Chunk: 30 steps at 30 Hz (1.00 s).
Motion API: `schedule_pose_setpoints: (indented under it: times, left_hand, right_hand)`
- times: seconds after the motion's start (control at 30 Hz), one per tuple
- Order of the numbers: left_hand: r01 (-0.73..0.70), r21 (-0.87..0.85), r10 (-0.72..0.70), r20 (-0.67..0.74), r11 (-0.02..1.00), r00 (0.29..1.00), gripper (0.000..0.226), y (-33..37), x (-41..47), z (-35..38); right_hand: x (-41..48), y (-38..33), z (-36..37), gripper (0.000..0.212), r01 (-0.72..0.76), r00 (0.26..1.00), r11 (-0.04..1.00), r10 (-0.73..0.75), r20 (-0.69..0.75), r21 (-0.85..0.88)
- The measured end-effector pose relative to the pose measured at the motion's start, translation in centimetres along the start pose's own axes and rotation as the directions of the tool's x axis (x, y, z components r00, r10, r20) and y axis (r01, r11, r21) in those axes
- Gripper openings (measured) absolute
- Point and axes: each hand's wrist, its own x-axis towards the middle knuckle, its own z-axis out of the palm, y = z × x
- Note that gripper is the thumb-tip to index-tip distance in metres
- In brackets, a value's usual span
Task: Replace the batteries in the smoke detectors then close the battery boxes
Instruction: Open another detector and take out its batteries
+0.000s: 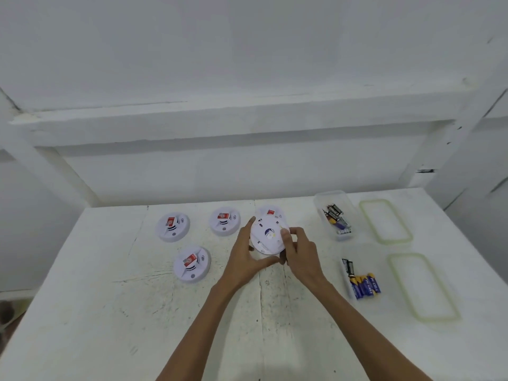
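We are looking down at a scuffed white desk (110, 312) set against a white wall (247, 50), with a white beam (220, 125) running above its far edge.

Toward the far edge, left of the middle, two smoke detectors are lying face up side by side, the far-left detector (172, 226) and the middle detector (224, 221). Each is showing a red label. The near detector (192, 264) is lying closer to us, also left of the middle. The back detector (272, 211) is sitting near the far edge, mostly hidden behind the one we are holding.

We are holding the lifted detector (265, 237) over the middle of the desk, tilted so its flat underside is facing us. We cannot tell whether its lower edge is touching the desk. Our left hand (247, 257) is gripping its left and lower rim, with the fingers (250, 222) curled round the edge. Our right hand (301, 251) is gripping the right rim, with the thumb lying on the underside.

Toward the right edge, the clear far box (320, 199) is holding a jumble of loose batteries (336, 218), black and purple. Nearer us, the near box (345, 284) is holding black ones and a row of blue batteries (365, 287). To the right of each box a clear, green-rimmed lid is lying flat, the far lid (386, 221) and the near lid (423, 287).
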Motion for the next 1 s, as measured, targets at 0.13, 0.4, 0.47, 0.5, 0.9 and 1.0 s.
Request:
schedule_pose_setpoints:
  times: [0.13,0.4,0.47,0.5,0.9,1.0]
  left_hand:
    - [-0.018,-0.002,0.018,-0.005,1.0,1.0,0.092,-0.6,-0.5,1.9]
    - [0.035,0.139,-0.042,0.047,0.99,0.998,0.078,-3.6,-2.4,5.2]
    - [0.012,0.149,-0.021,0.063,0.989,0.998,0.083,-4.7,-3.0,5.8]
    - [-0.016,0.184,0.005,0.062,0.983,0.998,0.084,-5.5,-3.1,6.1]
    - [-0.109,0.377,0.091,0.065,0.92,0.994,0.08,-7.7,-3.2,5.9]
    - [-0.116,0.399,0.102,0.057,0.91,0.993,0.081,-7.7,-3.3,5.9]
  right_hand:
    - [-1.2,1.1,-1.1,0.047,-0.106,0.994,0.988,0.103,-0.034,-0.114]
    - [-2.8,3.5,-1.5,0.075,0.072,0.995,0.915,-0.037,0.094,-0.398]
    - [-3.0,4.1,-1.3,0.075,0.066,0.994,0.921,-0.029,0.103,-0.385]
    - [-3.0,4.2,-1.2,0.074,0.055,0.995,0.929,-0.019,0.1,-0.367]
    - [-3.0,4.9,-1.4,0.072,0.159,0.977,0.877,-0.074,0.199,-0.453]
    - [-3.1,4.7,-1.3,0.08,0.125,0.979,0.894,-0.041,0.2,-0.43]
